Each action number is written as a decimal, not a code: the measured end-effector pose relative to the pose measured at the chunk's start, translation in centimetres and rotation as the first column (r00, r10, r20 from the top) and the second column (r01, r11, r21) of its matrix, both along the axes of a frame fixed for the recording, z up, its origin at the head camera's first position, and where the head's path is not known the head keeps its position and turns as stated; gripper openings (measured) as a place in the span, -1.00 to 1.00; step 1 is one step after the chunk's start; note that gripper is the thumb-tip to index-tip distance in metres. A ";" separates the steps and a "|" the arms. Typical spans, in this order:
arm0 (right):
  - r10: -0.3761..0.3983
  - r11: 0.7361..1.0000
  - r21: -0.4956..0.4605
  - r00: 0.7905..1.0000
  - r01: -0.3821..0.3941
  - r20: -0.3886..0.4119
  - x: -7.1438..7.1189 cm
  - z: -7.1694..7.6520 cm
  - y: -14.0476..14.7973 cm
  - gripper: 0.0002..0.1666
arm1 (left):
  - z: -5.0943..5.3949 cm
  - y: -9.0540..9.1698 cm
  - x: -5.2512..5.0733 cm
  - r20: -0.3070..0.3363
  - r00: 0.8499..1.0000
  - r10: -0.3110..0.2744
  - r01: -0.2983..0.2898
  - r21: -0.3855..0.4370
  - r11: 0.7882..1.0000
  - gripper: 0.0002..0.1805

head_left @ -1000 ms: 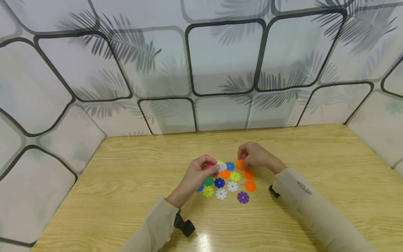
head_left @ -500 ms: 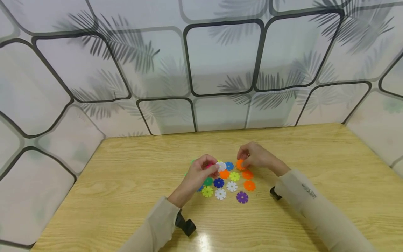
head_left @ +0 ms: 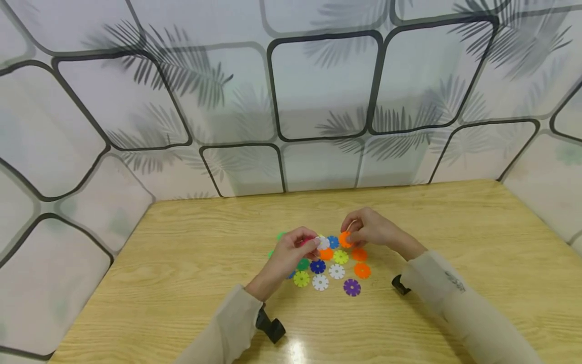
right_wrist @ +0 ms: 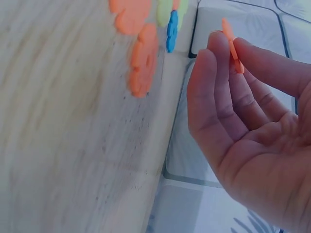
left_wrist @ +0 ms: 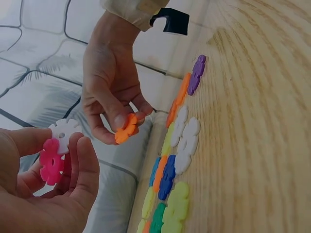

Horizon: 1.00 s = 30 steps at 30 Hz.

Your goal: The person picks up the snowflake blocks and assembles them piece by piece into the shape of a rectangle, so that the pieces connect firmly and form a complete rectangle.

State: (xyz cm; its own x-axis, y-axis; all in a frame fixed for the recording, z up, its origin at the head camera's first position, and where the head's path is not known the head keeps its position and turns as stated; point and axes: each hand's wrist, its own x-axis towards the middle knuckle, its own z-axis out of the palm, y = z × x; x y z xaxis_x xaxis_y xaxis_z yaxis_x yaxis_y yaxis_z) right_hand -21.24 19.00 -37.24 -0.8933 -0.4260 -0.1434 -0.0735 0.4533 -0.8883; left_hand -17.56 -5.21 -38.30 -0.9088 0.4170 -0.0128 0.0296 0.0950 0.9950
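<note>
1. The left hand (head_left: 287,253) is mostly closed, pinching a pink disc (left_wrist: 47,167) and a white disc (left_wrist: 73,126) above the table (head_left: 182,283); the left wrist view shows the two overlapping, while in the head view fingers cover most of the pink one; whether they are slotted together I cannot tell.
2. The right hand (head_left: 375,227) pinches one orange disc (head_left: 344,235) between thumb and fingertip, clear of the table; the right wrist view shows this disc nearly edge-on and the remaining fingers bent, a detail the head view obscures.
3. Counted on the table in the head view: one purple disc (head_left: 348,289); one dark blue disc (head_left: 314,268); two loose white discs (head_left: 333,273); three loose orange discs (head_left: 359,273).
4. Yellow discs (head_left: 338,259), green discs (head_left: 301,266) and light blue discs (head_left: 334,239) lie there too; the left hand hides some, so their full number cannot be told.
5. Two black wrist mounts (head_left: 275,331) show in the head view; the left wrist view shows one.
</note>
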 end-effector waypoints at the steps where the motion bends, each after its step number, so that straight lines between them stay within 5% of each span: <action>1: -0.002 1.000 -0.009 1.000 0.002 0.010 0.0 0.0 0.0 -0.84 | 0.0 0.0 0.0 -0.002 1.000 -0.003 0.003 0.001 1.000 -0.82; 17: 0.085 0.985 -0.158 0.995 -0.075 0.059 0.8 0.1 0.2 -0.73 | 0.0 0.4 -0.2 -0.048 0.998 -0.050 0.049 -0.025 0.998 -0.76; 30: 0.124 0.960 -0.257 0.991 -0.108 0.048 1.6 0.0 -0.3 -0.72 | -0.1 0.4 0.1 -0.039 0.999 -0.015 0.014 -0.021 1.000 -0.82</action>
State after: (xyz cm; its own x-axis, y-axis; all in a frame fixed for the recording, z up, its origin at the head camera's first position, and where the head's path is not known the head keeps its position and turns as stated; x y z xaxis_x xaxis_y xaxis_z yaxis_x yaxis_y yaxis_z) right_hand -19.60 18.72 -37.28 -0.8284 -0.5556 -0.0715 -0.0527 0.2044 -0.9775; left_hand -17.46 -4.84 -38.43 -0.9027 0.4299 0.0142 0.0705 0.1151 0.9909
